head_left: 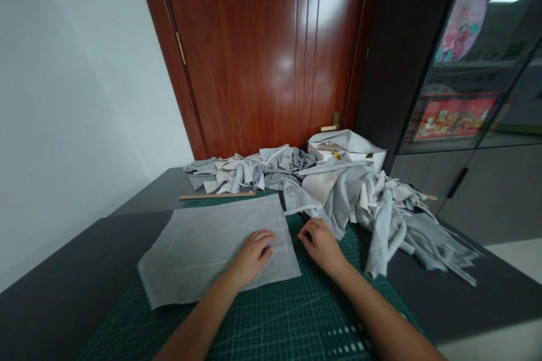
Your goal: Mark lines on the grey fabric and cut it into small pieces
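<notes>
A light grey piece of fabric [195, 248] with faint lines on it lies spread over the green cutting mat [271, 316]. My left hand [253, 256] rests on the fabric toward its right side, palm down, fingers stretched out and a little bent. Just beyond the fabric's right edge is my right hand [320, 243], thumb and fingertips pinched together. Something very thin may be between those fingertips, too small to make out.
Heaped grey and cream fabric scraps [258, 169] lie at the back of the dark table [84, 254]. A larger fabric pile [359, 192] sits on the right, before a white box [376, 159]. A wooden strip [215, 196] lies behind the mat. Behind stands a closed door [254, 56].
</notes>
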{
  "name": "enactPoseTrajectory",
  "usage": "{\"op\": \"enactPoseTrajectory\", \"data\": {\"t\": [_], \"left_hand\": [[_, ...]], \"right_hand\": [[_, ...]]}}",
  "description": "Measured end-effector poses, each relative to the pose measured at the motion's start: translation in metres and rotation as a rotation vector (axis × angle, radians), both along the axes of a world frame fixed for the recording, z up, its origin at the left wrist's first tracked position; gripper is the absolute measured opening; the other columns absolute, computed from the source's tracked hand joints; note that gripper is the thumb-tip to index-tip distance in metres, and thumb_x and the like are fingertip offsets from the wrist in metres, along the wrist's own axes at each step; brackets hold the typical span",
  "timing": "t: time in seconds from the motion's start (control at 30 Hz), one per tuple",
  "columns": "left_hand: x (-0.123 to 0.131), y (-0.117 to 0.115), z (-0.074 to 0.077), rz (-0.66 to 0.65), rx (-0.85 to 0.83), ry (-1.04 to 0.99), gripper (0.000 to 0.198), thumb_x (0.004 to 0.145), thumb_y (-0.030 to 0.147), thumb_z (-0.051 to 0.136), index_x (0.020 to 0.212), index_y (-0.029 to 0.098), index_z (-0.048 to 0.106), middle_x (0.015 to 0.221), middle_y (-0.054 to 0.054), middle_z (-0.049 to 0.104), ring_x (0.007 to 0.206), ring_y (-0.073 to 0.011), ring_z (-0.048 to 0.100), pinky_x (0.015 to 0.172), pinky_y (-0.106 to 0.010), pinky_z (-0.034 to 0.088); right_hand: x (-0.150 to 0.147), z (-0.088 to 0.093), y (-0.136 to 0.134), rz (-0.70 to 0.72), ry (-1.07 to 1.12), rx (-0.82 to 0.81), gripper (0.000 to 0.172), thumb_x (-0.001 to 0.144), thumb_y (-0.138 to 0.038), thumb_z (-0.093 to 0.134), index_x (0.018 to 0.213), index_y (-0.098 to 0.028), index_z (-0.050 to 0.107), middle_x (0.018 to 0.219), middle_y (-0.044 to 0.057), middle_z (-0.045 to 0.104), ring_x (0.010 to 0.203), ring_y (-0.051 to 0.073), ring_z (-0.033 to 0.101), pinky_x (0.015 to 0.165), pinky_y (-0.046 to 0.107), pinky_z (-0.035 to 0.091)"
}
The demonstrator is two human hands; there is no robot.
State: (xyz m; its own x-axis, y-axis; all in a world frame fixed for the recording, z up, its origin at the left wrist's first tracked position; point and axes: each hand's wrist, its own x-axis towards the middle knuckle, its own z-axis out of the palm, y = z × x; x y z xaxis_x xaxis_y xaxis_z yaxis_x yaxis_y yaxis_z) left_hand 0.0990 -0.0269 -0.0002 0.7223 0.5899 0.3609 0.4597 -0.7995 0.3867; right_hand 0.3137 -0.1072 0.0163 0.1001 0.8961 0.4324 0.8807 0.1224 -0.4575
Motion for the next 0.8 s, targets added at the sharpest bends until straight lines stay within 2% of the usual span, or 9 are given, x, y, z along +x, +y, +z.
{"op": "enactPoseTrajectory", "data": {"t": [0.3, 0.53, 0.8], "left_hand": [[-0.004, 0.001, 0.002, -0.009, -0.033, -0.004, 0.029, 0.087, 0.015, 0.052, 0.112, 0.022, 0.066, 0.125, -0.005, 0.062, 0.119, -0.0195, 0.054, 0.106, -0.039, 0.041], [-0.008, 0.006, -0.001, -0.056, -0.078, -0.045, 0.028, 0.088, 0.017, 0.052, 0.111, 0.022, 0.066, 0.124, -0.006, 0.063, 0.118, -0.0195, 0.055, 0.106, -0.04, 0.041], [-0.009, 0.006, -0.001, -0.047, -0.083, -0.047, 0.029, 0.088, 0.017, 0.051, 0.112, 0.023, 0.066, 0.125, -0.005, 0.063, 0.118, -0.0187, 0.055, 0.106, -0.04, 0.041]], "right_hand": [[0.009, -0.003, 0.043, 0.175, 0.086, -0.055, 0.014, 0.085, -0.013, 0.054, 0.077, -0.014, 0.065, 0.081, 0.005, 0.066, 0.08, 0.017, 0.061, 0.078, 0.027, 0.045], [0.014, -0.017, 0.035, 0.222, 0.082, -0.003, 0.012, 0.085, -0.013, 0.056, 0.08, -0.017, 0.065, 0.085, 0.006, 0.067, 0.088, 0.019, 0.059, 0.087, 0.032, 0.043], [0.008, -0.02, 0.034, 0.276, 0.039, 0.044, 0.014, 0.086, -0.013, 0.057, 0.082, -0.018, 0.069, 0.086, 0.005, 0.069, 0.085, 0.019, 0.06, 0.085, 0.032, 0.043]]}}
